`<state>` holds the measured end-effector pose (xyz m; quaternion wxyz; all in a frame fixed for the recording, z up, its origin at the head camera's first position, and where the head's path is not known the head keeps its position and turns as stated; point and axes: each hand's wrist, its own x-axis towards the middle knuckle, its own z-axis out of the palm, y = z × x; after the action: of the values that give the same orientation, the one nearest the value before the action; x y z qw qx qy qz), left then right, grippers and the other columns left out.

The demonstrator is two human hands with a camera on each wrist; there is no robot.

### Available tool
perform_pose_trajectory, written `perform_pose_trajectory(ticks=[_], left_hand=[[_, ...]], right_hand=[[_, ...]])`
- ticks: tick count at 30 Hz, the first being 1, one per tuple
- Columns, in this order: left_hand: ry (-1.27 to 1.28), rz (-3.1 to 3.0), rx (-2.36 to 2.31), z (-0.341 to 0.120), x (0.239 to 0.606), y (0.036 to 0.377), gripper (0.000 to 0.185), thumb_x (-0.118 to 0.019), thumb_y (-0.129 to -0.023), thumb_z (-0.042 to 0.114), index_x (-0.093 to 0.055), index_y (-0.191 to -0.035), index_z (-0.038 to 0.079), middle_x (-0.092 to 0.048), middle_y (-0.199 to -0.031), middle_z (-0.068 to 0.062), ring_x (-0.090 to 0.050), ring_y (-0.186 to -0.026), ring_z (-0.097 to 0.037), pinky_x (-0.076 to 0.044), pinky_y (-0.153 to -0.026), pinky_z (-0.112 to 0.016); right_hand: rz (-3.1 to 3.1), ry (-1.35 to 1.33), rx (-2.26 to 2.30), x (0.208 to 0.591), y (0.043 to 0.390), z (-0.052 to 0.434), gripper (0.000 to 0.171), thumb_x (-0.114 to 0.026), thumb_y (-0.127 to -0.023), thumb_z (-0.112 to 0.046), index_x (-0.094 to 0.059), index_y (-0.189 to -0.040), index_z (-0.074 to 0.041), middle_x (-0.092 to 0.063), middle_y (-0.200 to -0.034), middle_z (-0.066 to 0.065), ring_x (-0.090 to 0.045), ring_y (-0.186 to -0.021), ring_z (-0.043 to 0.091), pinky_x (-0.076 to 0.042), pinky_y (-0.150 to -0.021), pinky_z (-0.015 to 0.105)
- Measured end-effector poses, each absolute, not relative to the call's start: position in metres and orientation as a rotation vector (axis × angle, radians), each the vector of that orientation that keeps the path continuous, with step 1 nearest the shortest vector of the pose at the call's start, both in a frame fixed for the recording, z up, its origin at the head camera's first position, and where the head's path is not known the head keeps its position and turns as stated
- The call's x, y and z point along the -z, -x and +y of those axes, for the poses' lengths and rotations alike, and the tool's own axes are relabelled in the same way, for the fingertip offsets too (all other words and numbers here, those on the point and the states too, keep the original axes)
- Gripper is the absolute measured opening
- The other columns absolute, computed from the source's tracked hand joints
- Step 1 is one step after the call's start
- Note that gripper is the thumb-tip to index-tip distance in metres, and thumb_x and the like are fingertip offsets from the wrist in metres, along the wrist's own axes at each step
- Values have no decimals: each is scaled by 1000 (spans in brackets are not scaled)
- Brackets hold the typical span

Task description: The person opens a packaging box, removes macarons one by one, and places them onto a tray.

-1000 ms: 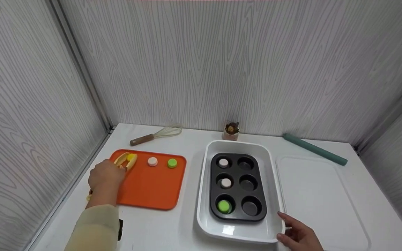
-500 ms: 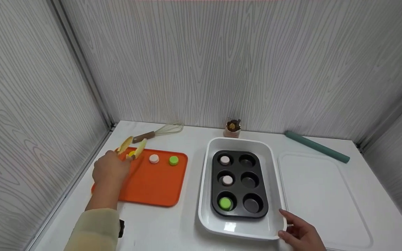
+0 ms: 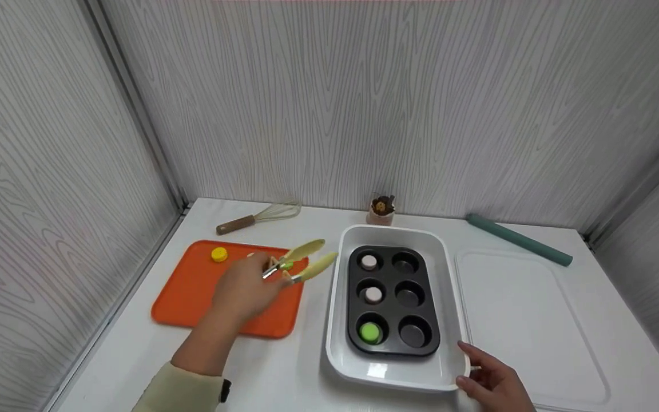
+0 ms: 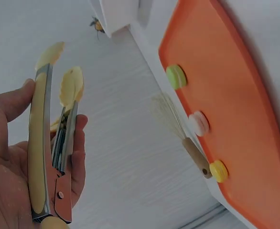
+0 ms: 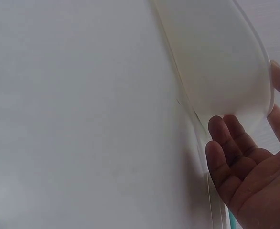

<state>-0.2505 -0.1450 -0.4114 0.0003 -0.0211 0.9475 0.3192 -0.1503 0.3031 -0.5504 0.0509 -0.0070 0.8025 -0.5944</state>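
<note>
Panels [image 3: 329, 114] patterned with grey wood grain were seen around a white counter [image 3: 284, 366]. On the right of it was laid a flat white board [image 3: 530, 326] with rounded corners, and beside that was placed a deep white tub [image 3: 443, 286]. To the tub's left, apart from it, an orange tray [image 3: 192, 286] was set out. Inside the tub a dark six-cup muffin pan [image 3: 391, 309] was contained. Near the board's far edge a green rod [image 3: 518, 239] was placed at a slant. The tub's near right corner was gripped at the rim by the right hand [image 3: 492, 377]. Above the orange tray, yellow-ended tongs [image 4: 37, 143] were held in the left hand [image 3: 249, 292], their arms spread and their tips pointed toward the tub's left rim. Behind the tray was laid a brown-handled whisk [image 3: 256, 218]; behind the tub was set a small pot [image 3: 381, 212] with a dark flower. In the pan's left-hand cups, from far to near, were contained a pale pink macaron [image 3: 369, 262], a second pink one [image 3: 373, 294] and a lime macaron [image 3: 370, 332]. Along the tray's far side were ranged a yellow macaron [image 3: 219, 254], a blush macaron [image 4: 199, 123] and a green macaron [image 4: 176, 77].
</note>
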Motion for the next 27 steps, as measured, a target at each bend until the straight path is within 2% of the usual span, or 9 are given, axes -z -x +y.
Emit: perform_pose_trajectory(ticks=[3,8,13,22,27], left_hand=[[-10,2923,-992,-129,414,245,42,-82,-93,34,-70,-127,12,-69,-105,-1,-61,-90,-22,-52,-75,-38],[-198,2871,-874,-113,419,239,33,-85,-90,32,-71,-114,14,-63,-90,2,-58,-84,-20,-49,-72,-37],[-361,2842,-733,-97,423,236,37,-84,-89,33,-73,-117,11,-65,-89,4,-58,-80,-19,-52,-72,-38],[-564,2898,-362,-71,423,234,34,-84,-88,37,-74,-105,9,-60,-78,2,-55,-74,-19,-50,-67,-37],[-603,2901,-186,-60,422,237,33,-85,-88,37,-74,-104,10,-57,-78,0,-54,-76,-20,-50,-67,-34]], right_hand=[[2466,24,1798,551,150,303,68,-77,-96,-8,-46,-154,8,-69,-118,24,-71,-81,20,-58,-75,30],[2478,11,1777,550,148,302,70,-79,-95,-11,-46,-155,6,-69,-119,24,-72,-84,22,-59,-77,30],[2474,32,1785,549,149,302,69,-78,-96,-9,-45,-155,8,-68,-119,25,-72,-83,20,-58,-76,29],[2443,33,1785,549,151,305,70,-76,-98,-9,-43,-156,8,-67,-121,24,-71,-83,20,-57,-74,29],[2441,23,1777,550,151,305,70,-76,-98,-11,-42,-157,7,-68,-118,22,-69,-79,20,-57,-71,30]])
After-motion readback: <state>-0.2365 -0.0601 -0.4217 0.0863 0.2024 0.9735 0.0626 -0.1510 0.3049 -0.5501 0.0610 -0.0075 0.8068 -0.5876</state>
